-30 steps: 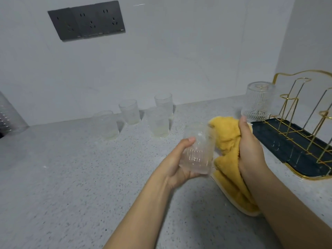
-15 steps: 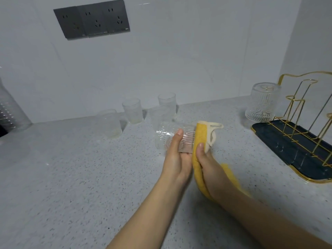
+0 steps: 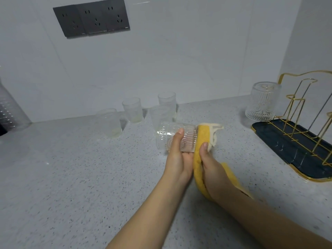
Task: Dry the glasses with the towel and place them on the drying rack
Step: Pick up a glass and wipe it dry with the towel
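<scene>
My left hand [image 3: 177, 155] grips a clear ribbed glass [image 3: 170, 134] lying on its side above the counter, its mouth pointing right. A yellow towel [image 3: 202, 141] is pressed against that mouth by my right hand [image 3: 209, 162], and its tail hangs down under my right forearm. Several more clear glasses [image 3: 132, 112] stand upright near the back wall. One ribbed glass [image 3: 263, 103] sits upside down on the far end of the drying rack [image 3: 296, 141], a dark tray with gold wire posts at the right.
The speckled grey counter [image 3: 71, 177] stretches left and toward me. A dark socket panel [image 3: 93, 18] is on the tiled wall. A clear plastic container [image 3: 9, 108] stands at the far left edge.
The glass has been turned from upright onto its side. My right hand came left with the towel, from beside the rack to the glass's mouth. The last half second shows little movement.
</scene>
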`<move>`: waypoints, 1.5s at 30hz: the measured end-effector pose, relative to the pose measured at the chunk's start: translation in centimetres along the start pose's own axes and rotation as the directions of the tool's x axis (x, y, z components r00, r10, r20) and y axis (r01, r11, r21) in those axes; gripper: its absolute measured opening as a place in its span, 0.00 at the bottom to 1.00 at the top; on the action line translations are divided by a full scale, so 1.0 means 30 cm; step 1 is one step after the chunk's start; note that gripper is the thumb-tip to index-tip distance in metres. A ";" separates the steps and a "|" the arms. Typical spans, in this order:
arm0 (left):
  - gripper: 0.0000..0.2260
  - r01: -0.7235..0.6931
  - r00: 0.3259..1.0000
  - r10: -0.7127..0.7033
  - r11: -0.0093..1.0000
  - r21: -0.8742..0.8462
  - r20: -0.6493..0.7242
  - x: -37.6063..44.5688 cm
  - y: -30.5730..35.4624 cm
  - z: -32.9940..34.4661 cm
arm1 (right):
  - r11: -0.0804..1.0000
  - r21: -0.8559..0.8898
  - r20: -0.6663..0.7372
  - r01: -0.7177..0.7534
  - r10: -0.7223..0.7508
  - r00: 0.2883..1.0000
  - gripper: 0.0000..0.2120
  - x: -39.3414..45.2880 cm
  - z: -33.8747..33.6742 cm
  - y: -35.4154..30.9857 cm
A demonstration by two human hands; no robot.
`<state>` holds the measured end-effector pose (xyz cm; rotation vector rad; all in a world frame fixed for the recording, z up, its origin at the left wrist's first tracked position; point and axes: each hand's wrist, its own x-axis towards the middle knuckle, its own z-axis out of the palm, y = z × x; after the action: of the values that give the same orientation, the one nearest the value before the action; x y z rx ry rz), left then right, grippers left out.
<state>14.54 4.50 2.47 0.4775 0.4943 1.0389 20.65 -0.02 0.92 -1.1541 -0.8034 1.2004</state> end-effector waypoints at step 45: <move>0.23 -0.176 0.980 0.017 0.551 0.816 0.200 -0.052 0.003 -0.028 | 0.871 -0.349 -0.358 0.345 -0.465 0.810 0.29 0.017 -0.117 -0.128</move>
<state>13.33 3.25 2.11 1.4652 0.8139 0.7960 25.13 -0.24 3.64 -1.3218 -0.8293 0.4508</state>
